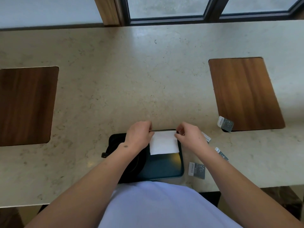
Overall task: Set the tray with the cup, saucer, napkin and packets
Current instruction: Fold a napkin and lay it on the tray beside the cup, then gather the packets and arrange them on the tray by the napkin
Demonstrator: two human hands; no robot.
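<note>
**Both hands on the napkin at the tray's far edge**

Nearest the camera is the person's pale shirt (158,206), with both bare forearms reaching forward from it; just beyond the shirt a dark tray (164,170) lies on the stone counter (115,89), its near part bare and glossy; under the left forearm, on the tray's left side, sits a dark round shape that may be the saucer or cup, too hidden to tell; to the right of the tray, near the right forearm, a grey packet (196,170) lies flat on the counter, and a second packet (222,153) shows partly past the arm.

The white napkin (164,143) lies folded on the tray's far right part; the left hand (139,137) pinches its far left corner with fingers closed on it, and the right hand (190,136) pinches its far right corner the same way; a third packet (206,137) peeks out just right of the right fingers.

Farther right of the fingers a fourth packet (225,123) rests on the near corner of a wooden panel (245,94); a matching wooden inlay (26,106) lies well left; beyond the counter stands a dark-framed window (166,9).
</note>
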